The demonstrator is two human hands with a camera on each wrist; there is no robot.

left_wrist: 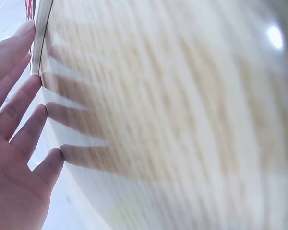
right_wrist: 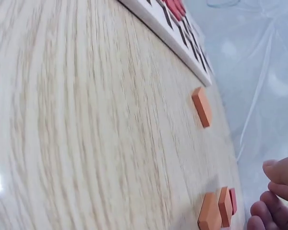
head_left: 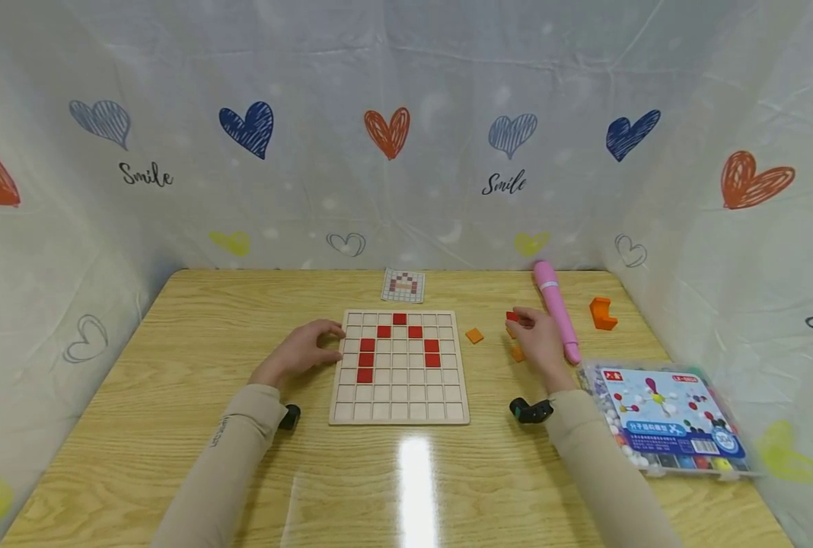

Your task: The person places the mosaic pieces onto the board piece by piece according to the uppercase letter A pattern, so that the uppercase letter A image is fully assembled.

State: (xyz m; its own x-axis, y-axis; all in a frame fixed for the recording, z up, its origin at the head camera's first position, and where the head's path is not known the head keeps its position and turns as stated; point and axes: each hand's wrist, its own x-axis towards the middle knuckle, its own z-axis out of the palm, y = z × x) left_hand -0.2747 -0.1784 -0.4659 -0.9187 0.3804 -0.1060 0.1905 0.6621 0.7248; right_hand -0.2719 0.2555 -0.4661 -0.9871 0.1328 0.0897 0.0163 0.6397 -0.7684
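A square wooden grid board [head_left: 400,411] lies mid-table, with several red tiles [head_left: 400,319] set in an arch shape. My left hand [head_left: 304,352] is at the board's left edge, its fingertips touching the rim, fingers nearly straight in the left wrist view. Right of the board, my right hand [head_left: 538,335] hovers over loose tiles, thumb and index fingertips close together. A loose red tile [right_wrist: 233,201] lies behind two orange tiles [right_wrist: 210,211], beside my right fingers; nothing shows between those fingers. Another orange tile [head_left: 474,336] lies nearer the board.
A small pattern card [head_left: 403,286] lies behind the board. To the right are a pink stick-shaped object [head_left: 556,308], an orange bracket-like piece [head_left: 603,313] and a clear box [head_left: 674,418] of molecular model parts. A printed curtain [head_left: 393,205] hangs behind the table [head_left: 352,487].
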